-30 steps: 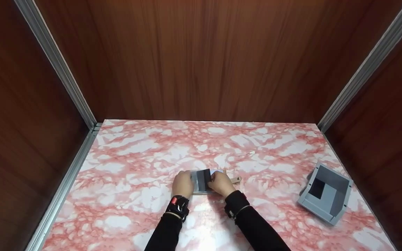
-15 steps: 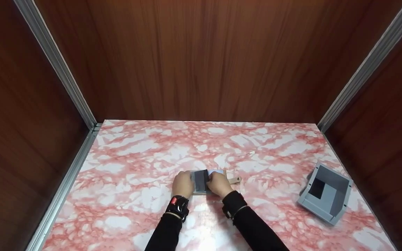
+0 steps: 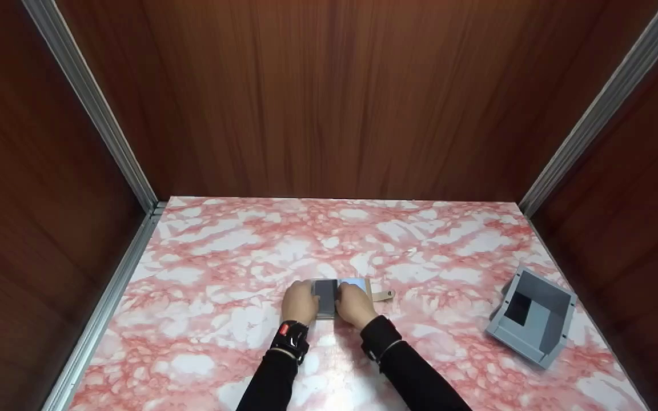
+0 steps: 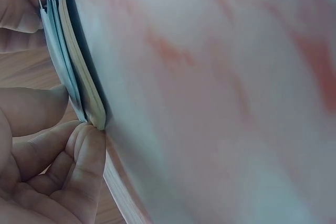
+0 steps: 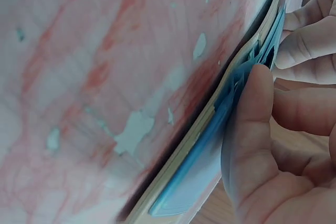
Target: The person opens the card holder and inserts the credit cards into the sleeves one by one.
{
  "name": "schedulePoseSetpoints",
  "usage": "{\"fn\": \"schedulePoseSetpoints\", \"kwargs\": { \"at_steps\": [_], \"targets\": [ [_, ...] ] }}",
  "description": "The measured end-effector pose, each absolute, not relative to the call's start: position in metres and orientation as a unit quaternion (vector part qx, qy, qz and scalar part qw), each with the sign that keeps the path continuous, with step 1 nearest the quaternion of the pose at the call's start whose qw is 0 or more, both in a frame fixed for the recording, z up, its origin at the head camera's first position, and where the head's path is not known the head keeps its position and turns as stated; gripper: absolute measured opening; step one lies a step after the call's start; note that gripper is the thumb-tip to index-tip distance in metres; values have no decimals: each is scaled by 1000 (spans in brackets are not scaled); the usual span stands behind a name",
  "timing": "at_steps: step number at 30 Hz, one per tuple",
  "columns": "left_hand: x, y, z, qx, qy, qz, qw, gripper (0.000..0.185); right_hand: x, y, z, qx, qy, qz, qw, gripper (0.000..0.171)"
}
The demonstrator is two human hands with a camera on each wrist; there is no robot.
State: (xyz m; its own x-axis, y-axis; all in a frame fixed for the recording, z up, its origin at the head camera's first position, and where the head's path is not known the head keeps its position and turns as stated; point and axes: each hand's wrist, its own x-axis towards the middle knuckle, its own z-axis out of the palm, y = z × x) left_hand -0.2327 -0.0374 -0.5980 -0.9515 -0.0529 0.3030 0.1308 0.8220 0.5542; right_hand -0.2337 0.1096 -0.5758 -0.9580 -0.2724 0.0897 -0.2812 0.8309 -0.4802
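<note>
A card holder with clear plastic sleeves and a beige cover (image 4: 82,66) lies open on the table, its snap strap (image 3: 383,295) pointing right. My left hand (image 3: 299,302) pinches its left edge, thumb on top of the sleeves and fingers beneath. A dark card (image 3: 325,298) sits in a left-hand sleeve. At the card's right edge, my right hand (image 3: 356,305) pinches with thumb and bent fingers. Up close in the right wrist view, the bluish sleeves (image 5: 236,80) fan apart beside the thumb. The right hand covers part of the light blue right-hand page (image 3: 354,282).
A grey open bin (image 3: 560,297) stands tilted at the table's right, with a black rectangle (image 3: 518,310) in it. The red-and-white marbled table (image 3: 220,245) is enclosed by brown wood-grain panels (image 3: 317,103) at the back and sides.
My right hand has shifted slightly left, and the dark card has slid left with it, further into the sleeve. More of the right-hand page shows. The left hand has stayed put.
</note>
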Motion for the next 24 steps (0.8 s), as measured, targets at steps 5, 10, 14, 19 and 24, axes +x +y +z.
{"fn": "schedulePoseSetpoints", "kwargs": {
  "at_steps": [5,10,14,19,24],
  "targets": [
    [-232,-37,-596,-22,-942,-300,151,22,-231,110,-574,159,-959,234,11,11],
    [-233,-37,-597,-24,-942,-299,149,23,-232,112,-573,173,-954,245,5,11],
    [-234,-37,-599,-29,-943,-293,154,22,-233,114,-574,182,-949,257,5,14],
    [-234,-37,-599,-26,-942,-298,151,22,-232,117,-575,184,-944,273,-4,21],
    [-233,-37,-599,-22,-942,-303,142,25,-232,118,-576,182,-943,279,-12,24]
  ]
}}
